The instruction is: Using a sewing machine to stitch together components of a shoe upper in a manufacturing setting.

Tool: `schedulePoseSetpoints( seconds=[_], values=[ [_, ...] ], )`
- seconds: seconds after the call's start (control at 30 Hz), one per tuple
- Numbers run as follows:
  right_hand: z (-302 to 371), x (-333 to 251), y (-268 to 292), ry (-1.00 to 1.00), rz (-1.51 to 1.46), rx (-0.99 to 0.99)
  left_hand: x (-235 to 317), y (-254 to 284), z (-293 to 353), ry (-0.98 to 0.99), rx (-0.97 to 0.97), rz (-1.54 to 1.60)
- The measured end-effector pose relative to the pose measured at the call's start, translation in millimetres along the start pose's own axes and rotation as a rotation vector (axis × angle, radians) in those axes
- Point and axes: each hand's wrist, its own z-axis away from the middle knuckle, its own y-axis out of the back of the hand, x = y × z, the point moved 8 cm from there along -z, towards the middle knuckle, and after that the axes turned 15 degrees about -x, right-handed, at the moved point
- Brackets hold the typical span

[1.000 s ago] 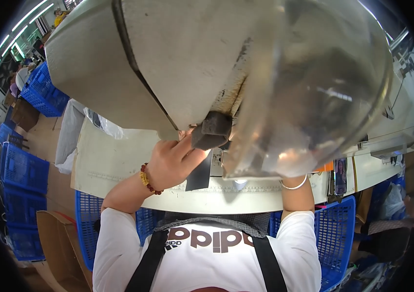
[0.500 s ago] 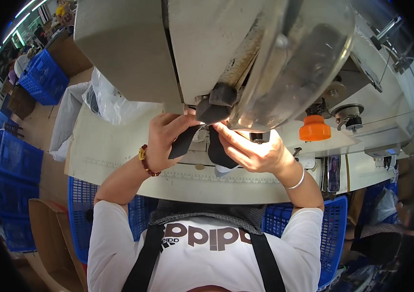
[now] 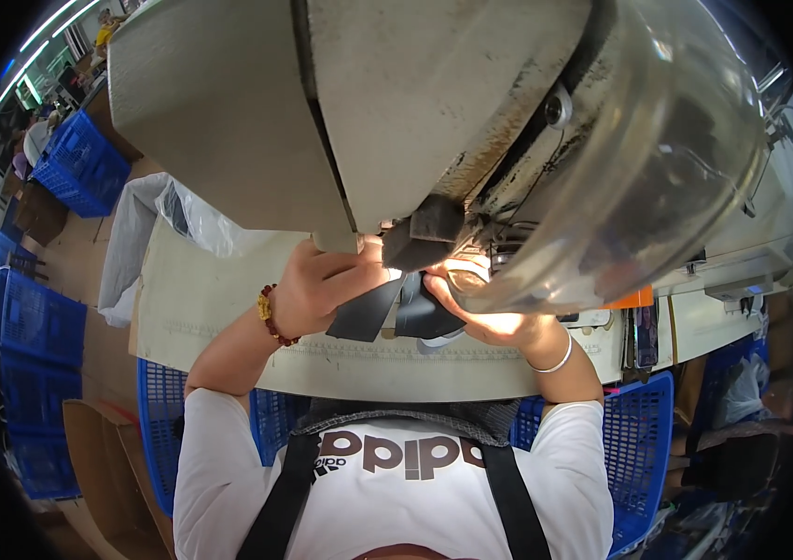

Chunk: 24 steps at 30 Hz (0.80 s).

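Below the head of a sewing machine (image 3: 415, 103), my left hand (image 3: 322, 287) pinches a dark grey piece of fabric (image 3: 364, 315) by its upper edge. Its lower end hangs free over the pale table (image 3: 215, 294). My right hand (image 3: 497, 322) is closed at the upper part of a second dark grey flap (image 3: 426, 315), close beside the first; whether the two are one piece I cannot tell. A black block-like part (image 3: 423, 233) of the machine covers my left fingertips in part. The machine's clear plastic cover (image 3: 676, 159) overlaps my right fingers.
Ruler markings (image 3: 350, 353) run along the table's front. An orange part (image 3: 634, 299) and a phone (image 3: 646, 336) are at the right. Blue baskets (image 3: 639, 439) flank my lap, a cardboard box (image 3: 103, 457) stands at lower left, and a plastic bag (image 3: 205, 224) lies at the table's left.
The machine looms larger, and its clear cover now hides more of my right hand and the orange part. Both fabric flaps sit lower in view and are spread wider; my hands keep their grip.
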Motion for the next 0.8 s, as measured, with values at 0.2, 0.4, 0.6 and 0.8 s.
schedulePoseSetpoints(
  seconds=[0.2, 0.4, 0.6, 0.8],
  values=[
    [15.2, -15.0, -5.7, 0.112, 0.198, -0.092, 18.2, 9.0, -1.7, -0.112, 0.056, -0.178],
    [13.6, -17.1, -3.1, 0.101, 0.195, -0.089, 29.5, 13.8, -11.8, -0.149, 0.078, -0.253],
    [1.1, -12.2, -2.4, 0.023, 0.167, -0.145, 39.0, 4.4, -9.9, -0.152, 0.112, -0.345],
    [-12.4, -11.3, 2.4, -0.044, 0.071, -0.229, 40.2, -2.6, -9.0, -0.125, 0.104, -0.324]
  ],
)
